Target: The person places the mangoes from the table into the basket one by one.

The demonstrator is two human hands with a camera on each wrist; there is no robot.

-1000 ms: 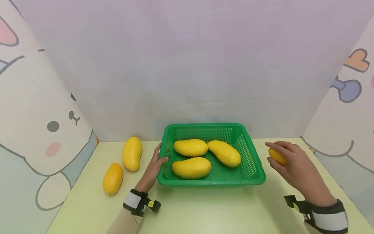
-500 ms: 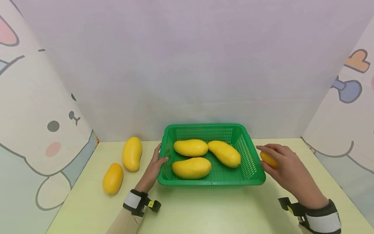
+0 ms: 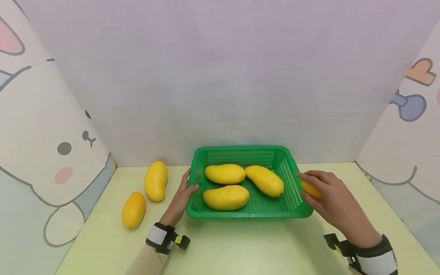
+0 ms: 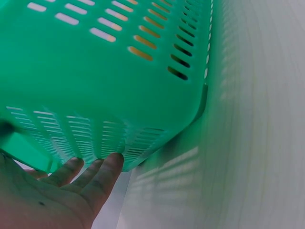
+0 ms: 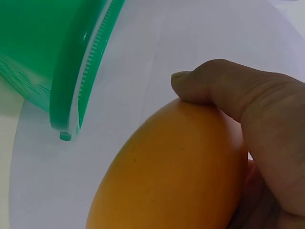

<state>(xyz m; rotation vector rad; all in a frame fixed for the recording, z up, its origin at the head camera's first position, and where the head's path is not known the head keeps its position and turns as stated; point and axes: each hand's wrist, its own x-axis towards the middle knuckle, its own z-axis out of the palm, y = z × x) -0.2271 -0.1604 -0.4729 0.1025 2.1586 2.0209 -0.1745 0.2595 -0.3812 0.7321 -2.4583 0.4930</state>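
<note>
A green plastic basket (image 3: 249, 214) stands on the table with three yellow mangoes inside: one at the back left (image 3: 225, 174), one at the front left (image 3: 226, 198) and one on the right (image 3: 264, 181). My left hand (image 3: 181, 198) holds the basket's left side, thumb over the rim; the left wrist view has its fingers (image 4: 102, 176) against the slotted outer wall. In my right hand (image 3: 330, 204) is an orange-yellow mango (image 5: 171, 176), gripped between thumb and fingers beside the basket's right rim. The right wrist view shows the mango raised, apart from the basket; part of it is hidden by the hand.
Two more mangoes lie on the pale yellow table (image 3: 240, 248) left of the basket, a yellow one (image 3: 156, 181) farther back and an orange-yellow one (image 3: 134, 210) nearer. A plain pale wall (image 3: 240, 76) rises behind the basket, and cartoon-printed panels flank both sides.
My right hand has moved left with the mango, from off the table's right part to the basket's right rim. The left hand and the basket have stayed in place.
</note>
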